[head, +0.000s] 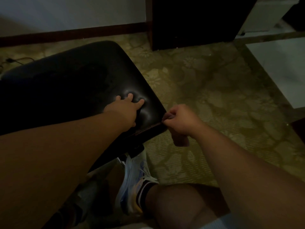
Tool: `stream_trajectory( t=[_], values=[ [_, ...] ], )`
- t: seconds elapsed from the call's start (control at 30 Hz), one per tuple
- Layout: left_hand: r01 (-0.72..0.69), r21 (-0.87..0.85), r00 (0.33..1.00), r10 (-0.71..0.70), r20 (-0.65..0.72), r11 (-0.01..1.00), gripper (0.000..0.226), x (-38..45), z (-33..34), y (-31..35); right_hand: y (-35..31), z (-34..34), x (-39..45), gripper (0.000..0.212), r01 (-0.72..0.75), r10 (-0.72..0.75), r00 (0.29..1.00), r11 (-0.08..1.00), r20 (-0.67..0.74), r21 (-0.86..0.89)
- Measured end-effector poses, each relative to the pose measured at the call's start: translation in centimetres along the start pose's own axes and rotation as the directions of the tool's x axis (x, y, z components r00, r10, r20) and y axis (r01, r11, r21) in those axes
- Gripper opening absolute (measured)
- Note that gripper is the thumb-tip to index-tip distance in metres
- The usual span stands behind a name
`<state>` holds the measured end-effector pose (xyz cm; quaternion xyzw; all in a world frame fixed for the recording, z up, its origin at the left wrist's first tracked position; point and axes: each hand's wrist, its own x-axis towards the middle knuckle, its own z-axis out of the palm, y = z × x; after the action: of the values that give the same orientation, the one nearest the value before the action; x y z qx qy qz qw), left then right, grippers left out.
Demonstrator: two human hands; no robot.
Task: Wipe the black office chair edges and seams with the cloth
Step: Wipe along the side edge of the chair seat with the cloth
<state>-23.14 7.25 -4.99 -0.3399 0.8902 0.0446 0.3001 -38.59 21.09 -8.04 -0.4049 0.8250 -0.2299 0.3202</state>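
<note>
Your left hand [125,109] lies flat with fingers spread, pressing dents into the padded seat of the black office chair [71,90], which fills the left of the view. Your right hand [179,121] is curled at the seat's near right corner, pinching something small against the edge seam; whether it is the cloth cannot be told in this dim light. Below, your sneaker [132,182] rests on the floral carpet [206,96].

floor [206,90]: green floral carpet | on it: black chair [74,83], 1 sneaker [132,182]
</note>
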Motion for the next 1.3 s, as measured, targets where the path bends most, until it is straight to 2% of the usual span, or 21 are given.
stream_trajectory(
  t=[0.33,0.43,0.53,0.67,0.77,0.9,1.0,1.1,1.23,1.3],
  values=[
    [0.005,-0.014,1.000,-0.005,-0.004,1.000,0.093,0.1,-0.1,0.1,-0.1,0.2,0.2,0.008,-0.016,0.013,0.997,0.999,-0.073,-0.035],
    [0.016,-0.017,1.000,-0.016,0.000,1.000,0.093,0.1,-0.2,0.0,-0.4,0.3,0.2,0.011,0.011,-0.011,1.000,1.000,-0.019,0.006],
    [0.021,-0.023,1.000,-0.021,0.002,1.000,0.094,0.1,-0.2,0.1,-0.6,0.3,0.2,0.007,-0.010,0.008,0.996,1.000,-0.090,-0.021],
    [0.034,-0.018,0.999,-0.034,-0.001,0.999,0.093,-0.1,-0.3,0.2,-1.2,0.5,-0.1,0.009,0.017,-0.017,1.000,1.000,0.002,-0.018],
    [0.029,-0.014,1.000,-0.029,-0.001,0.999,0.093,0.0,-0.4,0.2,-1.2,0.3,-0.1,0.007,-0.019,0.017,0.999,0.999,-0.051,-0.033],
    [0.035,-0.001,0.999,-0.035,0.001,0.999,0.094,0.2,-0.3,0.2,-1.4,0.3,-0.3,0.009,-0.005,0.005,1.000,1.000,0.005,-0.024],
    [0.025,-0.002,1.000,-0.025,-0.006,1.000,0.093,0.2,-0.3,0.2,-1.4,0.2,-0.2,0.011,-0.023,0.021,0.999,0.999,-0.050,-0.036],
    [0.027,-0.011,1.000,-0.027,-0.005,1.000,0.094,0.3,-0.2,0.1,-1.4,0.3,-0.2,0.010,0.003,-0.002,1.000,1.000,0.009,-0.031],
    [0.027,-0.011,1.000,-0.027,-0.015,1.000,0.095,0.4,-0.2,0.1,-1.2,0.3,-0.1,0.008,-0.004,0.002,0.998,0.999,-0.062,-0.033],
    [0.033,-0.003,0.999,-0.033,-0.017,0.999,0.095,0.4,-0.1,0.1,-1.5,0.4,-0.3,0.009,0.015,-0.015,1.000,1.000,0.006,-0.016]
  ],
)
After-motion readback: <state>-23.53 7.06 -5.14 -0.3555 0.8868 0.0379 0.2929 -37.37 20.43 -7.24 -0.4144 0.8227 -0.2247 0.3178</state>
